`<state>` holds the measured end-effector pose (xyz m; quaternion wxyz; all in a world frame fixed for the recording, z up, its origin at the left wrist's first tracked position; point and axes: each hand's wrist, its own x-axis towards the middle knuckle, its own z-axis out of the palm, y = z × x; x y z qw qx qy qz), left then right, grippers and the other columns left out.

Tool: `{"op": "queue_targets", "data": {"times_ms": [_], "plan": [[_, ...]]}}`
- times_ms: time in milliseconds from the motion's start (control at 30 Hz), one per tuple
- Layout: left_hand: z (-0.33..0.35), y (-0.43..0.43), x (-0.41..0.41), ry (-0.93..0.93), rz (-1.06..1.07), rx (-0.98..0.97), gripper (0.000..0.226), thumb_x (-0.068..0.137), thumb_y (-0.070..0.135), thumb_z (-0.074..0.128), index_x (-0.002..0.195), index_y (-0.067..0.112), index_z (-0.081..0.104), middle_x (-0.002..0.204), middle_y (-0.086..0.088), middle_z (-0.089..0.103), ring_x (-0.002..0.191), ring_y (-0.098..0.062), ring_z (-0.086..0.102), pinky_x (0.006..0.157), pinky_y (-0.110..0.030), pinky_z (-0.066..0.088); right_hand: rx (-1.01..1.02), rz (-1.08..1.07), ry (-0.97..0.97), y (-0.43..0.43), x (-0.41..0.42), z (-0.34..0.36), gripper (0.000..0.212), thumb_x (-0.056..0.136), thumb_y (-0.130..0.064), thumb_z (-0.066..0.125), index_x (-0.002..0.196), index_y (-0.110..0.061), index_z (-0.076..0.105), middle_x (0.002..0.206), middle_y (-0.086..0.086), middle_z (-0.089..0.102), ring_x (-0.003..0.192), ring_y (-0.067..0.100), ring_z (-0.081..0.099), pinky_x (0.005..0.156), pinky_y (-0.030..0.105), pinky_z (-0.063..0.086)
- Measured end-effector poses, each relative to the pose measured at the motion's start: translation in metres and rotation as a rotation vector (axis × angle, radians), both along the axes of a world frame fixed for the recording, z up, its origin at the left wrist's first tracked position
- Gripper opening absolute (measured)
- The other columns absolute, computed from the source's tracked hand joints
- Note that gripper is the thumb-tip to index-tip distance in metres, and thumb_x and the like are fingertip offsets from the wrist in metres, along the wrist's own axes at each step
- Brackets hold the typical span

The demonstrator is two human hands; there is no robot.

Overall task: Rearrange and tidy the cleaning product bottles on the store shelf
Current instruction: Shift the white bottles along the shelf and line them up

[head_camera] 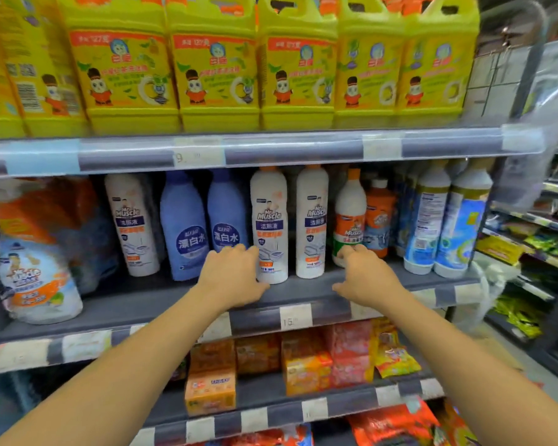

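On the middle shelf (303, 289) stands a row of bottles. From the left there is a white Mr Muscle bottle (132, 223), two blue bleach bottles (182, 226) (226, 214), and two more white Mr Muscle bottles (269, 217) (312, 220). After them come a white bottle with an orange cap (350, 214) and an orange bottle (379, 217). My left hand (232, 275) is palm down, its fingertips at the foot of the second blue bottle and the third white one. My right hand (364, 275) touches the base of the orange-capped bottle with its fingertips. Neither hand holds anything.
Big yellow detergent jugs (213, 66) fill the shelf above. Refill pouches (36, 278) sit at the middle shelf's left end, and two tall white bottles with blue labels (445, 220) at its right end. Orange and red packets (306, 362) lie on the shelf below. An aisle opens to the right.
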<state>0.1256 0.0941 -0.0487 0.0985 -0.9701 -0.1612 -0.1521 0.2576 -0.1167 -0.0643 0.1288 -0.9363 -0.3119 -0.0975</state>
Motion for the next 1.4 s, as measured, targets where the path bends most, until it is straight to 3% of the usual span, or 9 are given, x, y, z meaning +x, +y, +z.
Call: {"op": "queue_targets", "data": {"times_ms": [100,200,367,433,567,767,1133,1233,1400], "plan": [[-0.001,-0.011,0.016,-0.203,0.077,-0.346,0.080,0.066,0.051,0.077,0.128,0.018,0.038,0.121,-0.011,0.057,0.109,-0.036,0.058,0.086,-0.046,0.051,0.240,-0.015,0.108,0.011,0.009,0.001,0.079,0.068,-0.037,0.081,0.131,-0.013,0.040,0.129,0.011,0.049,0.116,0.030,0.050,0.091,0.042,0.048],[-0.003,-0.020,0.035,-0.432,0.159,-0.707,0.082,0.059,0.041,0.087,0.120,0.013,0.041,0.118,-0.012,0.059,0.109,-0.034,0.060,0.082,-0.037,0.050,0.522,-0.061,0.236,0.029,0.017,0.007,0.084,0.062,-0.038,0.085,0.129,-0.010,0.043,0.125,0.010,0.054,0.113,0.028,0.054,0.084,0.039,0.051],[-0.012,-0.030,0.064,-0.617,0.244,-0.937,0.078,0.066,0.035,0.085,0.121,0.007,0.037,0.122,-0.016,0.058,0.109,-0.034,0.060,0.085,-0.042,0.054,0.780,-0.056,0.327,0.063,0.026,0.005,0.039,0.067,-0.039,0.082,0.085,-0.016,0.055,0.079,-0.004,0.062,0.082,0.022,0.064,0.051,0.021,0.041],[-0.016,-0.032,0.072,-0.662,0.237,-0.943,0.080,0.067,0.033,0.084,0.124,0.005,0.036,0.125,-0.017,0.057,0.112,-0.033,0.059,0.089,-0.042,0.053,0.789,-0.038,0.377,0.074,0.030,0.002,0.047,0.068,-0.045,0.080,0.093,-0.012,0.058,0.091,0.003,0.070,0.078,0.018,0.061,0.055,0.021,0.043],[-0.018,-0.039,0.081,-0.671,0.273,-0.862,0.090,0.068,0.035,0.082,0.133,0.000,0.031,0.121,-0.018,0.058,0.110,-0.036,0.060,0.083,-0.039,0.052,0.802,-0.019,0.348,0.082,0.033,-0.001,0.073,0.066,-0.042,0.081,0.117,-0.005,0.045,0.108,0.010,0.066,0.097,0.029,0.064,0.071,0.031,0.051],[-0.017,-0.047,0.088,-0.685,0.315,-0.795,0.092,0.074,0.036,0.077,0.139,0.000,0.024,0.125,-0.022,0.052,0.106,-0.041,0.060,0.078,-0.041,0.052,0.759,-0.020,0.168,0.085,0.029,-0.008,0.075,0.065,-0.041,0.081,0.117,-0.003,0.042,0.108,0.015,0.061,0.099,0.034,0.062,0.074,0.042,0.055],[-0.018,-0.020,0.056,-0.659,0.271,-0.879,0.072,0.064,0.032,0.085,0.115,0.011,0.039,0.101,-0.004,0.061,0.095,-0.025,0.062,0.076,-0.035,0.054,0.740,-0.109,0.226,0.090,0.014,-0.010,0.063,0.059,-0.056,0.076,0.102,-0.016,0.052,0.091,0.001,0.064,0.081,0.024,0.062,0.061,0.029,0.043],[-0.020,-0.002,0.032,-0.686,0.254,-0.880,0.075,0.061,0.033,0.088,0.114,0.015,0.039,0.095,0.003,0.053,0.088,-0.018,0.056,0.075,-0.031,0.051,0.770,-0.085,0.242,0.099,-0.003,-0.011,0.061,0.058,-0.056,0.077,0.100,-0.023,0.047,0.087,-0.006,0.056,0.076,0.017,0.053,0.062,0.028,0.041],[-0.015,0.037,-0.010,-0.721,0.309,-0.851,0.076,0.060,0.035,0.089,0.113,0.015,0.038,0.097,0.002,0.052,0.088,-0.018,0.053,0.075,-0.033,0.050,0.828,-0.043,0.286,0.122,-0.038,-0.008,0.059,0.059,-0.055,0.080,0.095,-0.027,0.042,0.083,-0.011,0.051,0.073,0.012,0.052,0.056,0.026,0.037]]}}
